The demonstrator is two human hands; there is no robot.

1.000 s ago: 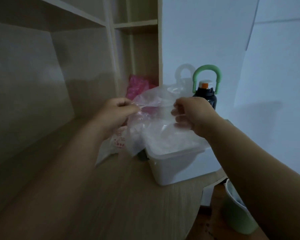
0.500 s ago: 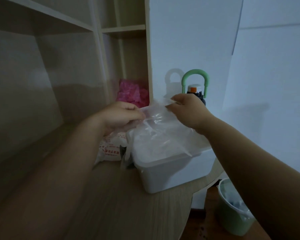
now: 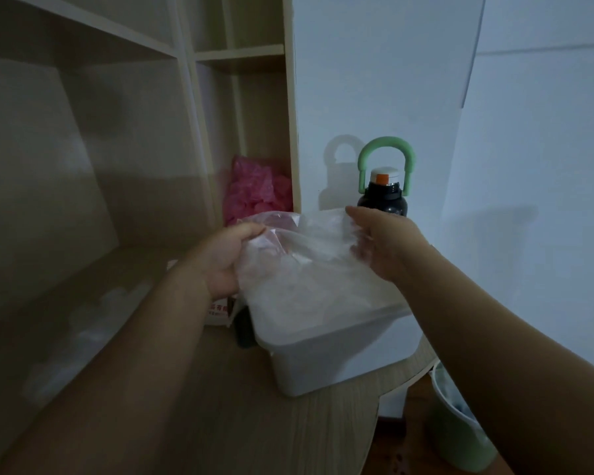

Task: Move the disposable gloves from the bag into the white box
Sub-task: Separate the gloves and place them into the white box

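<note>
— What is carried by the light wooden desk [image 3: 254,423]?
— A white box [image 3: 326,358] is set near its rounded front edge, at the right. A dark bottle with a green handle [image 3: 384,200] is seen behind the box, by the wall.
— And to the left?
— A white packet with red print [image 3: 218,311] is laid just beside the box, with a small dark object [image 3: 244,329] between them. Crumpled clear plastic [image 3: 83,337] is spread further left, and pink plastic [image 3: 254,190] is heaped at the back, in a shelf compartment
</note>
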